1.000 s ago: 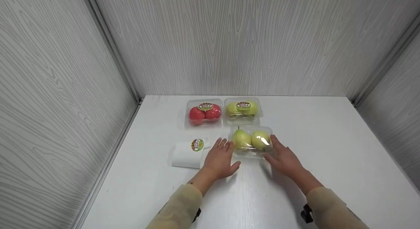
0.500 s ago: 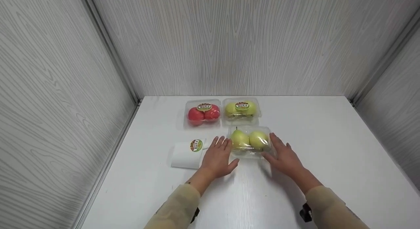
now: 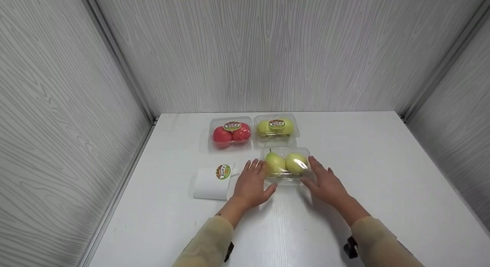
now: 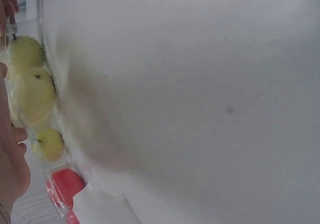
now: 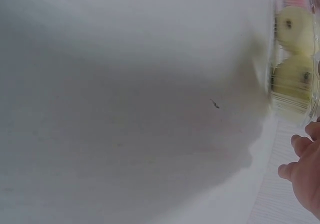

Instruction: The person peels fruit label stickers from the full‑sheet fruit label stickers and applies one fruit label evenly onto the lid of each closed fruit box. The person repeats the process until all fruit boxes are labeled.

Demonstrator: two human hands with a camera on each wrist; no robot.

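Observation:
A clear plastic clamshell box with two yellow-green pears lies between my hands, and no sticker shows on its lid. My left hand is at the box's left side, fingers extended forward and thumb spread to the right. At the opposite side, my right hand has its straight fingertips right at the box's edge and its thumb at the front corner. The left wrist view shows the pears beside part of the left hand. In the right wrist view, the right hand appears close to the box.
Behind stand a stickered clear box of red fruit and a stickered clear box of yellow-green fruit. Left of my left hand lies a white sheet with a round label. Wood-grain panels enclose the white table.
The head view has shifted slightly, so everything sits a little further left in it. Both hands keep their places at the box's sides.

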